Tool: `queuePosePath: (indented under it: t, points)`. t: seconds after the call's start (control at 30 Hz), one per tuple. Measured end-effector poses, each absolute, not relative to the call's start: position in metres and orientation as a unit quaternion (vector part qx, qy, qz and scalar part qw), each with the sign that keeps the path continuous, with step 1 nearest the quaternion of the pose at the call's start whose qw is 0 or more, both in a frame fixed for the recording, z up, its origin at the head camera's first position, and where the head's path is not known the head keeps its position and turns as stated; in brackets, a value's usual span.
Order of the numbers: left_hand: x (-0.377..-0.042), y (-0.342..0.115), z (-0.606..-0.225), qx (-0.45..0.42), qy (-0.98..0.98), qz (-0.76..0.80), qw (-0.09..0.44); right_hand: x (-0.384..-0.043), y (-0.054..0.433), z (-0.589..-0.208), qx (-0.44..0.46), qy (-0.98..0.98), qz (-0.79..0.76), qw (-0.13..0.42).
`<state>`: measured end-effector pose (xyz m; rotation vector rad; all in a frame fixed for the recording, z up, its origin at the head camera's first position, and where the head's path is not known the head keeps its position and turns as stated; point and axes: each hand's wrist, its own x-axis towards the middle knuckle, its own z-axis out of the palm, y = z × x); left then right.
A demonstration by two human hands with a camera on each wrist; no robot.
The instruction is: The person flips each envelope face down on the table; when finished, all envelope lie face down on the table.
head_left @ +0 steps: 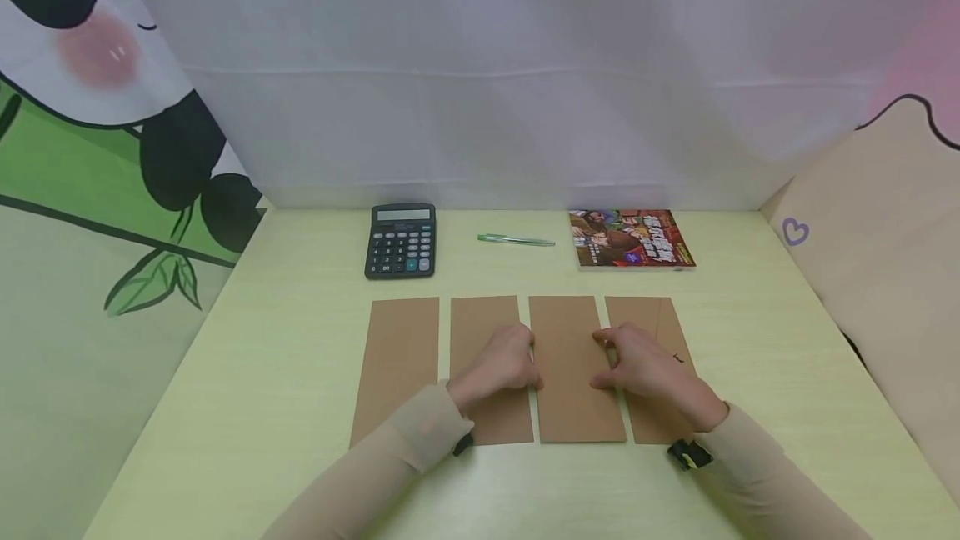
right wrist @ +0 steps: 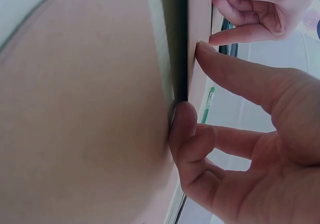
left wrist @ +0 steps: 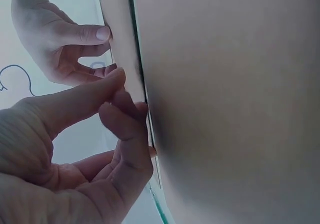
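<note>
Several brown kraft-paper rectangles lie side by side with narrow gaps. My left hand (head_left: 501,363) is at the left edge of the third piece from the left (head_left: 576,377), fingers bent and thumb nearer me. At that piece's right edge, my right hand (head_left: 643,365) has its thumb and fingers spread apart. In the left wrist view, the left fingertips are right at the gap beside the second piece (left wrist: 240,98). The right wrist view shows the right thumb on the third piece's edge and fingers by the rightmost piece (right wrist: 90,108), which has a small dark mark.
Behind the row are a black calculator (head_left: 401,242), a green pen (head_left: 516,240) and a colourful book (head_left: 632,238). The leftmost brown piece (head_left: 397,357) lies away from both hands. A pale cloth wall (head_left: 510,107) borders the table's far edge.
</note>
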<state>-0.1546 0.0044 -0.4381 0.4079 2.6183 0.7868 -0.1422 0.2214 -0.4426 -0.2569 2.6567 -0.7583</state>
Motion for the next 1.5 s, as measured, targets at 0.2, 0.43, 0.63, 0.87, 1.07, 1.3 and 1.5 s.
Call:
queuePosePath:
  t: [0.2,0.43,0.63,0.87,1.07,1.3,1.5]
  points:
    - [-0.154,0.003,-0.437,0.167,0.932,0.268,0.178,-0.140,0.222,-0.444,-0.088,0.946,-0.258,0.177]
    - [-0.154,0.003,-0.438,0.163,0.931,0.274,0.176,-0.137,0.221,-0.441,-0.097,0.947,-0.257,0.169]
    - [-0.154,0.003,-0.437,0.145,0.930,0.284,0.183,-0.133,0.227,-0.433,-0.104,0.948,-0.266,0.143]
    - [-0.152,0.012,-0.431,0.158,0.917,0.322,0.174,-0.130,0.254,-0.442,-0.123,0.948,-0.275,0.105]
    - [-0.151,0.025,-0.434,0.185,0.899,0.368,0.150,-0.129,0.280,-0.453,-0.137,0.944,-0.292,0.076]
    - [-0.152,0.037,-0.442,0.216,0.904,0.350,0.117,-0.125,0.299,-0.454,-0.125,0.944,-0.293,0.084]
    - [-0.156,0.047,-0.443,0.235,0.896,0.360,0.108,-0.125,0.306,-0.452,-0.102,0.946,-0.296,0.089]
